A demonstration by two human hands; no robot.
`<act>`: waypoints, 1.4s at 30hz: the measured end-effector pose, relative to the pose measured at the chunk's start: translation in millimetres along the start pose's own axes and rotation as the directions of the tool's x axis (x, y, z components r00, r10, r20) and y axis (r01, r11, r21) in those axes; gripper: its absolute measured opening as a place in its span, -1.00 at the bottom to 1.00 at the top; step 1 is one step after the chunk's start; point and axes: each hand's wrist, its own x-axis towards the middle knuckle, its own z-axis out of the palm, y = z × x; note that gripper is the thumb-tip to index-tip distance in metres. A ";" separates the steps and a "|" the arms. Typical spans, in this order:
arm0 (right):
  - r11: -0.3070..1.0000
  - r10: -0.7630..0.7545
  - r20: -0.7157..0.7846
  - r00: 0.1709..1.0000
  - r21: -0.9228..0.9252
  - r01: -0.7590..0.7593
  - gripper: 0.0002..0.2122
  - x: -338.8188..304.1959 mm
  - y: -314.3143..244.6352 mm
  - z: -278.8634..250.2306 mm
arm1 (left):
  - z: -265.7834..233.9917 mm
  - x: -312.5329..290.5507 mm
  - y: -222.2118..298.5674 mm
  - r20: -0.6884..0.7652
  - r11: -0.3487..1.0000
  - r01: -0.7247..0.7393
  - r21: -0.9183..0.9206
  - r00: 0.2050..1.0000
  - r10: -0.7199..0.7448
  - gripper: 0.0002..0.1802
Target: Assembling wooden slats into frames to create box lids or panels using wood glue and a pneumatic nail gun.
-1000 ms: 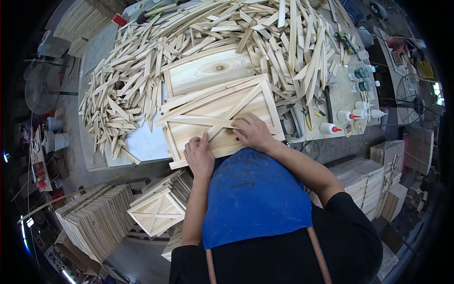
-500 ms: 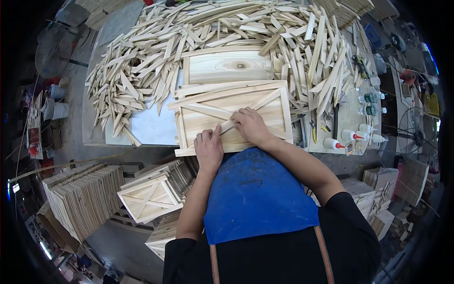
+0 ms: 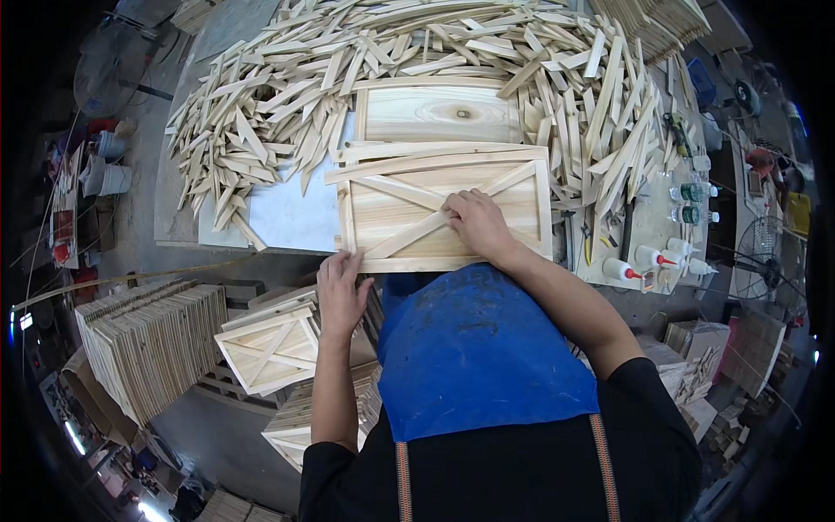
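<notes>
A framed wooden panel [image 3: 487,253] lies at the table's front edge, with wooden strips crossing diagonally on its face. One pale wooden strip [image 3: 403,236] runs from the lower left corner up to the middle. At its upper end, the bent fingers of my right hand [image 3: 480,226] close over it and press near the crossing; the fingertips partly hide that joint. My left hand [image 3: 340,291] is at the panel's lower left corner, fingers extended against the frame and thumb apart, holding nothing. Behind this panel lies another framed panel [image 3: 417,117] without a cross.
A large heap of angled wooden strips [image 3: 252,113] surrounds the panels. White glue bottles [image 3: 616,269] with red tips, pliers [image 3: 588,246] and clear bottles [image 3: 687,193] are at the right. Stacked panels [image 3: 156,344] stand on the floor at left, with crossed panels [image 3: 270,348] beside them.
My left hand has left the strip and moved left and down to the panel's corner. The strip now lies along the diagonal. My right hand stays by the crossing.
</notes>
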 end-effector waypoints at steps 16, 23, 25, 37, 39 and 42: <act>1.000 0.018 -0.014 1.000 0.024 -0.017 -0.80 1.9 -0.5 1.2 | -3.2 22.2 -5.2 0.118 0.993 -0.106 0.048 0.988 0.100 -0.61; 0.999 0.047 -0.008 0.999 0.023 -0.047 -0.79 -3.6 -2.0 -1.1 | -11.8 27.6 8.3 0.259 0.980 -0.115 0.160 0.963 0.070 -0.48; 0.999 -0.011 -0.067 0.998 0.041 0.014 -0.76 -7.6 4.6 2.1 | -17.3 30.3 22.6 0.254 0.979 -0.110 0.174 0.965 0.064 -0.47; 0.818 0.576 -0.570 0.586 0.397 -0.417 -0.72 -132.3 97.8 -44.9 | 33.1 57.7 57.6 0.040 0.996 -0.090 0.007 0.995 0.090 -0.52; 0.765 0.636 -0.549 0.542 0.354 -0.538 -0.67 -172.2 132.6 -39.8 | 43.9 59.5 56.2 0.028 0.996 -0.087 0.005 0.996 0.087 -0.58; 0.747 0.629 -0.502 0.594 0.177 -0.641 -0.55 -204.1 151.3 -7.2 | 45.9 59.5 58.1 0.006 0.997 -0.073 0.017 0.997 0.072 -0.63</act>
